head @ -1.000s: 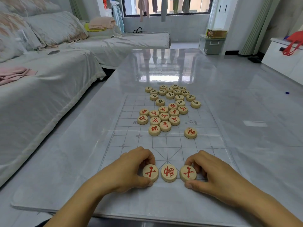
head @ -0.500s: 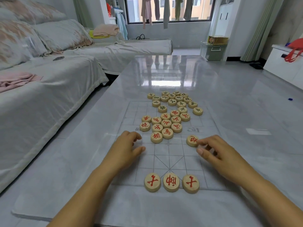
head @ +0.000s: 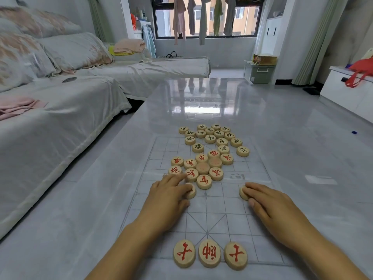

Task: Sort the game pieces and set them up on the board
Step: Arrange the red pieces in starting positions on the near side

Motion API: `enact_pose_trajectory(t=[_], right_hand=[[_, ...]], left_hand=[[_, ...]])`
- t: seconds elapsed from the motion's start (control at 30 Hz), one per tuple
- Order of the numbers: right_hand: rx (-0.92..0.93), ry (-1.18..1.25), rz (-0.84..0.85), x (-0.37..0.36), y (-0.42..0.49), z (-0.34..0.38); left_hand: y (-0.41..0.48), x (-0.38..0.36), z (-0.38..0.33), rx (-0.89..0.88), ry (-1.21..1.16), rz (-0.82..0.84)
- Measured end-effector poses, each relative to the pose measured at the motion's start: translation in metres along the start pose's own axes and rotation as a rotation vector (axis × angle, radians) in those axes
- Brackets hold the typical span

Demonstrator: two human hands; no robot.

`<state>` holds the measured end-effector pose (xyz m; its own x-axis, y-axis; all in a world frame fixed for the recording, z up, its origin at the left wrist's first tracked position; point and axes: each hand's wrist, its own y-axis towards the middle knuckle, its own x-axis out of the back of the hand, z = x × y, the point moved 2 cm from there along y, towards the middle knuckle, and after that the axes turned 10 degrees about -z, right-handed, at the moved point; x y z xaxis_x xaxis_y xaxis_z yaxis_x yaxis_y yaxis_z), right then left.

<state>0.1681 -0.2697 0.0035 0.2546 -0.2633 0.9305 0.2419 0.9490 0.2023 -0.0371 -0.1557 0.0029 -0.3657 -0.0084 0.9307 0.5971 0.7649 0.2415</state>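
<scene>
A: Where are the pieces?
B: Left hand (head: 169, 197) curls over a disc (head: 191, 192), right hand (head: 270, 207) pinches a second disc (head: 242, 194); the pile (head: 203, 179) sits just beyond the fingertips.
A: Handling?
B: Light, hard, probably slippery on the board (head: 222, 209) — pinch by the rim.

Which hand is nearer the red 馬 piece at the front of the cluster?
Left. The left hand sits just near-left of the 馬 piece, holding a neighbouring piece; the right hand lies well to its right, holding a lone piece.
</scene>
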Motion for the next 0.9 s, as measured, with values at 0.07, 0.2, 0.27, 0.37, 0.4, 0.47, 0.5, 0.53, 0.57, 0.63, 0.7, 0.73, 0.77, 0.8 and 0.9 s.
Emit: enact_pose_trajectory(t=[0.07, 0.2, 0.27, 0.37, 0.4, 0.47, 0.5, 0.53, 0.57, 0.63, 0.7, 0.73, 0.77, 0.8, 0.9], right_hand=[[-0.017, -0.013, -0.006, 0.000, 0.000, -0.003], [-0.014, -0.007, -0.009, -0.003, 0.005, -0.003], [-0.002, 0.007, -0.014, -0.004, 0.010, -0.001], [0.025, 0.020, -0.020, -0.006, 0.026, 0.007], [0.050, 0.014, -0.009, -0.007, 0.033, 0.013], [0.124, 0.008, 0.016, -0.012, 0.047, 0.029], [0.156, 0.004, 0.031, -0.016, 0.052, 0.036], [0.181, -0.005, 0.046, -0.020, 0.055, 0.043], [0.195, -0.018, 0.058, -0.024, 0.056, 0.048], [0.187, -0.034, 0.050, -0.031, 0.052, 0.050], [0.181, -0.038, 0.023, -0.034, 0.046, 0.049], [0.184, -0.038, 0.021, -0.034, 0.044, 0.049], [0.189, -0.034, 0.023, -0.033, 0.044, 0.048], [0.188, -0.019, 0.023, -0.031, 0.046, 0.047], [0.139, 0.053, -0.051, -0.023, 0.065, 0.045]], left_hand=[[-0.001, 0.001, 0.001, -0.017, -0.012, -0.009], [-0.002, 0.004, -0.001, -0.009, -0.028, -0.063], [-0.002, 0.007, 0.000, 0.022, -0.041, -0.080], [-0.001, 0.011, 0.001, 0.072, -0.081, -0.073], [-0.002, 0.012, 0.002, 0.080, -0.090, -0.071], [-0.002, 0.014, 0.005, 0.091, -0.080, -0.060], [-0.003, 0.014, 0.008, 0.094, -0.064, -0.049], [-0.003, 0.015, 0.010, 0.095, -0.045, -0.038], [-0.004, 0.015, 0.013, 0.096, -0.023, -0.023], [-0.005, 0.016, 0.018, 0.100, 0.005, 0.001], [-0.007, 0.017, 0.021, 0.105, 0.014, 0.010], [-0.007, 0.018, 0.022, 0.108, 0.017, 0.013], [-0.008, 0.018, 0.023, 0.109, 0.020, 0.015], [-0.008, 0.018, 0.024, 0.108, 0.022, 0.015], [-0.009, 0.016, 0.026, 0.104, 0.010, 0.027]])
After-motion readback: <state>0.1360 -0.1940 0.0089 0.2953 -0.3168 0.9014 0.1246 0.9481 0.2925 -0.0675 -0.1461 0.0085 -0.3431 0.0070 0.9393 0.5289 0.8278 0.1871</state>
